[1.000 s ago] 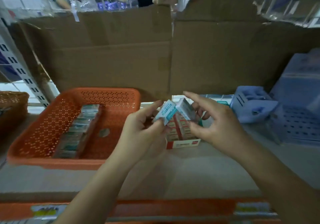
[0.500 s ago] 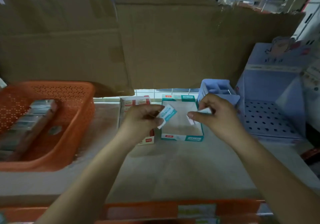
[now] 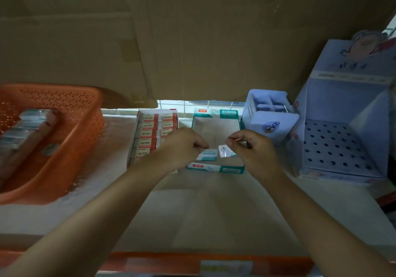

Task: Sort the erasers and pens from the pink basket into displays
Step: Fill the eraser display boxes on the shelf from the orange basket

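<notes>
1. Head view: the left grip point(image 3: 182, 146) pinches an eraser point(image 3: 208, 155) low in the teal tray point(image 3: 216, 113), near its front wall. The right grip point(image 3: 250, 148) pinches a second eraser point(image 3: 224, 150) just beside it.
2. The two erasers sit close together, so releasing both at once could knock one askew or leave it tilted.
3. The tray looks light. A push from either wrist could slide it against the red box point(image 3: 147, 135) or the blue holder point(image 3: 270, 118).
4. More stock lies in the basket point(image 3: 64, 165), well apart, so each reach risks brushing the red box.
</notes>
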